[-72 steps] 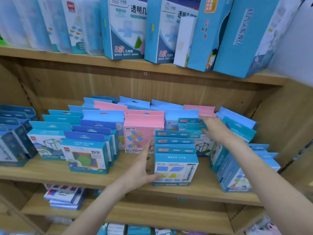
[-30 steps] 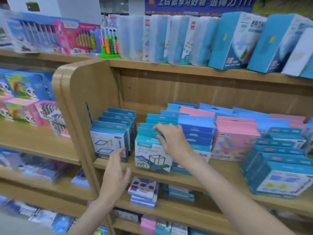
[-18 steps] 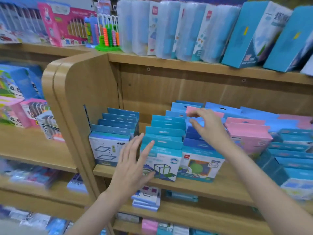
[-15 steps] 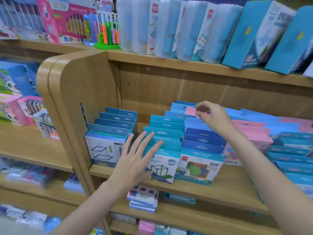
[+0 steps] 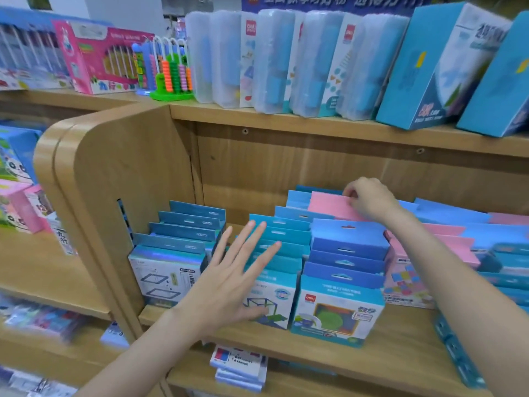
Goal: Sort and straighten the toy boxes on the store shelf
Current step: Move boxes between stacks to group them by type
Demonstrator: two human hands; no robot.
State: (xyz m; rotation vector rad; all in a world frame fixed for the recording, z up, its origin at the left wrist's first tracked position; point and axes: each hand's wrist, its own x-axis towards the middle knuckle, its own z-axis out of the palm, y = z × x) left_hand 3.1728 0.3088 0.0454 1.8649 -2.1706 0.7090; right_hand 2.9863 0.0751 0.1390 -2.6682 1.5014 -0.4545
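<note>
Right hand (image 5: 369,199) pinches the pink box (image 5: 332,206) at the shelf (image 5: 372,356) rear, its top edge running left-right; left hand (image 5: 229,285), fingers spread, hovers before the teal row (image 5: 274,253).

red "deli" logo on front blue box (image 5: 337,309), blue banner (image 5: 329,0) text blurred

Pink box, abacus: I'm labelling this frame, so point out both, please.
pink box (image 5: 329,206): head view, on its top flap.
abacus (image 5: 173,74): head view, on its bead columns.
</note>
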